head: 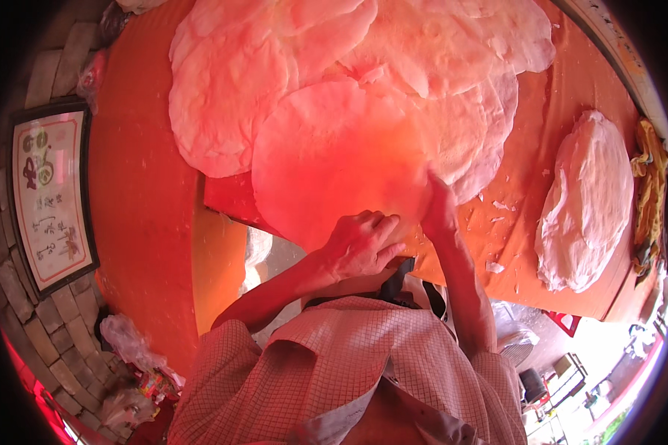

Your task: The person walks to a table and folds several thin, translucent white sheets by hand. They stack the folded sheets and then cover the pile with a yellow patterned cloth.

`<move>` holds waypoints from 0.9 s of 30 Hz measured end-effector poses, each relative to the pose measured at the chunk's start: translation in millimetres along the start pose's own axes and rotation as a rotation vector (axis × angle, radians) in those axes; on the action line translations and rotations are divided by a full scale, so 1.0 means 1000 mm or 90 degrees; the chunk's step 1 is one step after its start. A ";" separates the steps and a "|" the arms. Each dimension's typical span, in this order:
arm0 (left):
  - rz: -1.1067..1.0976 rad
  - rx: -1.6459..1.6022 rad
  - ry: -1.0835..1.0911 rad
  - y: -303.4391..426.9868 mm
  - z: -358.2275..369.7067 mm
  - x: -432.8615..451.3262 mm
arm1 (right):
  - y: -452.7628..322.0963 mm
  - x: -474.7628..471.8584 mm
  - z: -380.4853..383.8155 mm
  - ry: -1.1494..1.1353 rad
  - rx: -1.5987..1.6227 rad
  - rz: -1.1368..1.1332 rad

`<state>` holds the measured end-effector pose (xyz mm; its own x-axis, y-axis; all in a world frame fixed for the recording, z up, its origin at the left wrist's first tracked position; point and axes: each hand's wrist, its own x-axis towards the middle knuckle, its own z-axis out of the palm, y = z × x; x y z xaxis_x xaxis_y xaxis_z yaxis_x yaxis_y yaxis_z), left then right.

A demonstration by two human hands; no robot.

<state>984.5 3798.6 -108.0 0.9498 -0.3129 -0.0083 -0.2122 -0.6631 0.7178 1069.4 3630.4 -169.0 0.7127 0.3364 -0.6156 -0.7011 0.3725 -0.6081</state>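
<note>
A large round thin flatbread (323,161) lies nearest to me, over the lower edge of a heap of overlapping flatbreads (228,94). My left hand (364,242) rests at its near edge with curled fingers; whether they pinch the sheet does not show clearly. At its right edge, my right hand (440,203) has its fingertips on the rim, blurred, and seems to grip it. The near part of the sheet is partly hidden behind my left hand.
An orange covered table (139,167) carries the heap. To the right lie a separate flatbread stack (587,206), scattered crumbs (494,267) and a yellow cloth (648,189). A framed picture with writing (53,194) stands by the brick wall at left. Plastic bags (125,339) lie lower left.
</note>
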 end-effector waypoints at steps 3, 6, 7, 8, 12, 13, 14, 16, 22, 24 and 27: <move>0.034 -0.011 0.045 -0.009 -0.019 0.017 | 0.005 -0.009 0.001 0.008 -0.225 -0.261; -0.027 0.026 0.140 -0.054 -0.057 0.046 | -0.030 -0.011 0.001 -0.013 -0.291 -0.226; -0.092 0.032 0.180 -0.080 -0.069 0.054 | -0.054 -0.024 0.006 0.003 -0.275 -0.172; -0.145 0.083 0.198 -0.103 -0.084 0.064 | -0.075 -0.035 0.005 0.072 -0.248 -0.156; -0.198 0.314 0.311 -0.188 -0.125 0.105 | -0.129 -0.062 -0.066 0.244 -0.374 -0.288; -0.196 0.359 0.341 -0.205 -0.127 0.121 | -0.129 -0.068 -0.083 0.199 -0.298 -0.316; -0.224 0.401 0.341 -0.211 -0.128 0.130 | -0.122 -0.070 -0.090 0.187 -0.264 -0.334; -0.307 0.472 0.309 -0.210 -0.130 0.151 | -0.109 -0.073 -0.099 0.202 -0.240 -0.363; -0.469 0.478 0.116 -0.216 -0.144 0.187 | -0.068 -0.076 -0.139 0.306 -0.264 -0.349; -0.418 0.445 0.092 -0.253 -0.169 0.170 | -0.103 -0.092 -0.097 0.344 -0.286 -0.284; -0.335 0.315 0.066 -0.302 -0.192 0.177 | -0.160 -0.136 -0.076 0.349 -0.482 -0.402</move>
<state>1260.4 4074.1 -192.1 0.9663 0.1819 -0.1821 0.2229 -0.9453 0.2381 1083.4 3459.2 -26.2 0.9688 -0.2205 -0.1131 -0.1854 -0.3419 -0.9213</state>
